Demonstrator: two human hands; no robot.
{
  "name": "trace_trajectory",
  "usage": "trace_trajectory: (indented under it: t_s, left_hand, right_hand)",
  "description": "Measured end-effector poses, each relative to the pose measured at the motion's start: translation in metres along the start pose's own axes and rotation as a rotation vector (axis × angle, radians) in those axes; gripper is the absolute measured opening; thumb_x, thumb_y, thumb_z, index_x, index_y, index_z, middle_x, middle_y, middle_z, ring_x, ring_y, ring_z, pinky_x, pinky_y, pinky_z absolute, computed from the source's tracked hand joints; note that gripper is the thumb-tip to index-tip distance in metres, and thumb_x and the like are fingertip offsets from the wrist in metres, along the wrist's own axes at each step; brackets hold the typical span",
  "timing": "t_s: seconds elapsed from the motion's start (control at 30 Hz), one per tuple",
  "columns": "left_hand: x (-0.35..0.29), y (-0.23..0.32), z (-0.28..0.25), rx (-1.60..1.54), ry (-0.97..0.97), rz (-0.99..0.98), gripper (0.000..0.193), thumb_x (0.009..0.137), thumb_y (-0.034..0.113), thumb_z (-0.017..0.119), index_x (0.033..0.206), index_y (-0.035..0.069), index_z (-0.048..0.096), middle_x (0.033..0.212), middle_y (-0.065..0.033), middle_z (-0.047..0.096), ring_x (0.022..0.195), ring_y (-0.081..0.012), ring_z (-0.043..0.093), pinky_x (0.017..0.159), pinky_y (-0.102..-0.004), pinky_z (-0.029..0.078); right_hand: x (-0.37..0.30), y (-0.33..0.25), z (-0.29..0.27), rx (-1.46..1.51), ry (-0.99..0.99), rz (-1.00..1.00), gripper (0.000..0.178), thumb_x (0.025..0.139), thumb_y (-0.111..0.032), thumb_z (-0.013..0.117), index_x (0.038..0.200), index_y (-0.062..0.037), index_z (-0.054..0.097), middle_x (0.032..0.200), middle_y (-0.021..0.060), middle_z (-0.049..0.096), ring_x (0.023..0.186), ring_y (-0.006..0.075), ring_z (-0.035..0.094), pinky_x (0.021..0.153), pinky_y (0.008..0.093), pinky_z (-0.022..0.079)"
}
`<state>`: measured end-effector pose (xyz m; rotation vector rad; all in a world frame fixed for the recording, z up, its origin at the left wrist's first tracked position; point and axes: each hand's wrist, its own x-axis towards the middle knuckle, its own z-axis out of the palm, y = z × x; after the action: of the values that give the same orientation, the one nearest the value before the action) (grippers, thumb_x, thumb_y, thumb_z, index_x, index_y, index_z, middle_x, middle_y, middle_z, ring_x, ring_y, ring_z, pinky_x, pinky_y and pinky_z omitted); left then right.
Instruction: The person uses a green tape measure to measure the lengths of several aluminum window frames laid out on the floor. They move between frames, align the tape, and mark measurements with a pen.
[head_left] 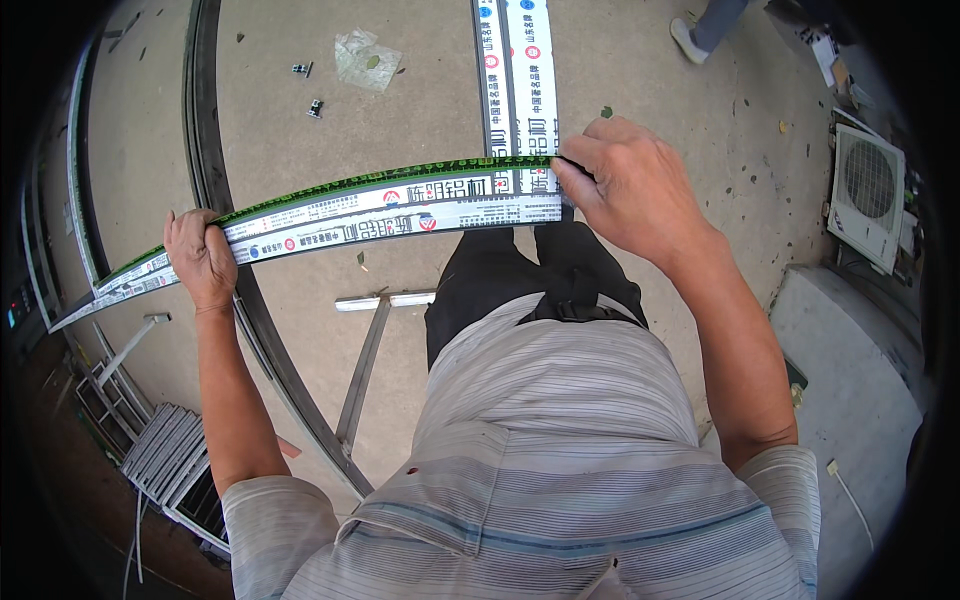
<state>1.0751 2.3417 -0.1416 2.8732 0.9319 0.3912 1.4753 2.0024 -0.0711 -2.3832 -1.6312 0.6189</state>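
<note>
A green and black measuring tape (370, 176) lies stretched along the far edge of a metal window-frame profile (330, 228) wrapped in printed white film. My right hand (640, 190) pinches the tape's end between thumb and finger, at the corner where an upright pair of film-covered profiles (535, 80) meets the crosswise one. Farther along, my left hand (203, 260) closes over the tape and the profile together, its fingers on the far side. Past it, the tape runs on toward the frame's far left corner.
Dark metal rails (203, 100) run under the frame. On the floor lie a clear plastic bag (366, 60) and two small dark fittings (315, 108). An air-conditioner unit (868, 185) stands at right; stacked slats (180, 455) are at lower left. Another person's shoe (688, 41) shows at the top.
</note>
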Motion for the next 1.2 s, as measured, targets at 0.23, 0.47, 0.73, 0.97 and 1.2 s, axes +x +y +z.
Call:
trace_trajectory:
  t_s: [0.23, 0.47, 0.73, 0.97, 1.2]
  left_hand:
    - [-0.0002, 0.0002, -0.0002, -0.006, -0.003, -0.005, 0.017, 0.095, 0.011, 0.051, 0.094, 0.004, 0.067, 0.097, -0.0115, 0.072, 0.1, -0.0319, 0.067, 0.127, -0.0555, 0.034]
    - [-0.0012, -0.0029, 0.0001, -0.006, -0.013, -0.004, 0.018, 0.096, 0.012, 0.051, 0.095, 0.004, 0.067, 0.098, -0.0117, 0.071, 0.101, -0.0321, 0.068, 0.127, -0.0556, 0.034]
    - [-0.002, -0.004, 0.0003, -0.006, -0.013, -0.004, 0.018, 0.096, 0.012, 0.051, 0.097, 0.004, 0.068, 0.099, -0.0115, 0.071, 0.102, -0.0321, 0.067, 0.127, -0.056, 0.033]
    - [-0.0025, -0.0051, 0.0005, -0.006, -0.013, -0.008, 0.019, 0.096, 0.012, 0.051, 0.097, 0.005, 0.068, 0.1, -0.0114, 0.072, 0.102, -0.0318, 0.068, 0.127, -0.0564, 0.033]
    - [-0.0027, -0.0054, 0.0006, -0.003, -0.014, -0.013, 0.019, 0.097, 0.012, 0.051, 0.098, 0.005, 0.069, 0.1, -0.0113, 0.072, 0.103, -0.0313, 0.068, 0.128, -0.0565, 0.032]
  right_hand:
    - [-0.0005, 0.0013, 0.0013, 0.001, 0.013, -0.011, 0.02, 0.101, -0.022, 0.071, 0.098, -0.0042, 0.08, 0.084, 0.0134, 0.07, 0.09, 0.035, 0.07, 0.082, 0.0508, 0.056]
    - [-0.0006, 0.0002, 0.0011, -0.001, 0.017, -0.01, 0.019, 0.1, -0.02, 0.071, 0.096, -0.0036, 0.079, 0.082, 0.0131, 0.069, 0.088, 0.034, 0.07, 0.08, 0.0498, 0.056]
    - [-0.0009, 0.002, 0.0029, 0.0, 0.02, -0.016, 0.021, 0.101, -0.022, 0.071, 0.096, -0.0035, 0.079, 0.083, 0.0135, 0.07, 0.09, 0.0345, 0.07, 0.081, 0.0503, 0.057]
    - [-0.0005, 0.0009, 0.0013, 0.009, 0.028, -0.021, 0.021, 0.101, -0.022, 0.071, 0.096, -0.0031, 0.079, 0.083, 0.014, 0.069, 0.091, 0.0357, 0.07, 0.082, 0.0507, 0.056]
    - [-0.0004, 0.0019, 0.0023, 0.001, 0.035, -0.031, 0.02, 0.099, -0.022, 0.072, 0.095, -0.0033, 0.078, 0.083, 0.0137, 0.069, 0.089, 0.0355, 0.07, 0.08, 0.0508, 0.056]
